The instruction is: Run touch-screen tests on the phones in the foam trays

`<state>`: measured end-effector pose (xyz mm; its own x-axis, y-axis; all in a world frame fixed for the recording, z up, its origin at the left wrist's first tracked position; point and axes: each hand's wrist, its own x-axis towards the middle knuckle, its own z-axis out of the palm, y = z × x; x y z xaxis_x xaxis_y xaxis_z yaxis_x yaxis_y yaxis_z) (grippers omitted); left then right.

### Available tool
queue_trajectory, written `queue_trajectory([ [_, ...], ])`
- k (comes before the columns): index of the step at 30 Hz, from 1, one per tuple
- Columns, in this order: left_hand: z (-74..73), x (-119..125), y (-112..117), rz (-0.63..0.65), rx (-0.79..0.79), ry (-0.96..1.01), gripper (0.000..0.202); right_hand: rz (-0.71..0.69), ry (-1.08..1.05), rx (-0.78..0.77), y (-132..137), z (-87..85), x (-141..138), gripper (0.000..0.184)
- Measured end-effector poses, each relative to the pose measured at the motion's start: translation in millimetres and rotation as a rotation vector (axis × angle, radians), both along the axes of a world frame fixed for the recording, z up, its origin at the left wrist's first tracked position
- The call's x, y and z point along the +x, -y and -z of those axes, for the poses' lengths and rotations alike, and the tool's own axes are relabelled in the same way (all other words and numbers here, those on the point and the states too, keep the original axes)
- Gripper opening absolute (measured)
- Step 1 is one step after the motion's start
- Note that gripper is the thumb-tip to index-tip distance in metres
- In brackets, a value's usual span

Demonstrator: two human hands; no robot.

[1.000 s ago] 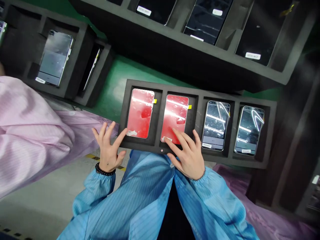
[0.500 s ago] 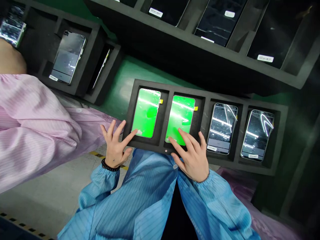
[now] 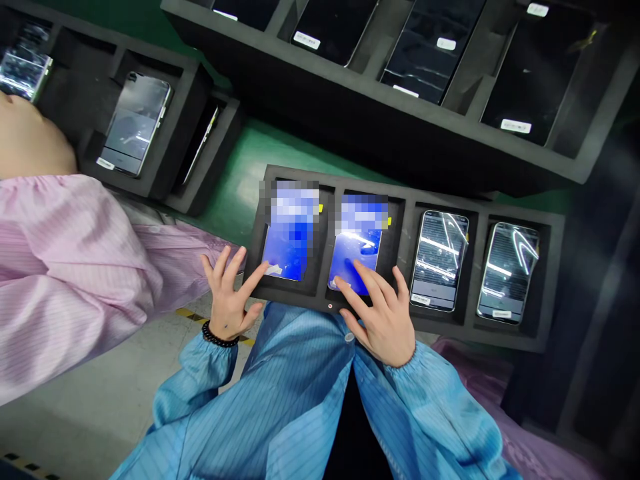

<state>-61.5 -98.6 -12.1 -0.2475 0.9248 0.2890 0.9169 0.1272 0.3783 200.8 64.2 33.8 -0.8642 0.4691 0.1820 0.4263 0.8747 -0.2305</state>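
As left hand [image 3: 227,300] and right hand [image 3: 380,320] spread open, fingertips [image 3: 265,265] on two phones [image 3: 287,247], nothing gripped, tray edge [image 3: 300,298] close

**Q:** Where is the left hand [image 3: 229,299] relative to the foam tray [image 3: 305,297]?

**A:** At the tray's near edge, back of the hand upward, fingers [image 3: 223,263] spread, index finger extended over the tray. A beaded bracelet [image 3: 218,335] encircles the wrist.

**Q:** And the right hand [image 3: 380,321]?

**A:** Also at the near edge, right of the left hand, fingers extended over the tray.

**Q:** The forearms?

**A:** Covered by a striped blue left sleeve [image 3: 200,407] and right sleeve [image 3: 430,420], both converging toward the tray.
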Motion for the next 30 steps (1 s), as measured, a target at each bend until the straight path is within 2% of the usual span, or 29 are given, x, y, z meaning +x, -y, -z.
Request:
queue_trajectory([
  [4, -2.7, -1, -3, 0.040, 0.045, -0.015, 0.063, -0.001, -0.012, -0.002, -1, -0.4, 0, 0.041],
  [13, 1.5, -1, -2, 0.018, 0.109, 0.025, 0.066, 0.005, -0.040, -0.013, -1, 0.3, 2, 0.045],
  [18, 1.6, -2, -1, 0.017, 0.092, -0.017, 0.064, -0.002, -0.039, -0.017, -1, 0.5, 2, 0.045],
  [23, -2.4, -1, -1, 0.048, 0.010, -0.015, 0.061, -0.001, -0.030, -0.048, 1, -0.1, 2, 0.044],
  [27, -7.6, -1, -5, 0.031, 0.134, 0.015, 0.063, 0.083, -0.127, -0.141, -5, -8.5, 8, 0.050],
  [30, -19.3, 5, -22, 0.024, 0.198, 0.036, 0.061, 0.223, -0.122, -0.156, -26, -19.4, 12, 0.046],
])
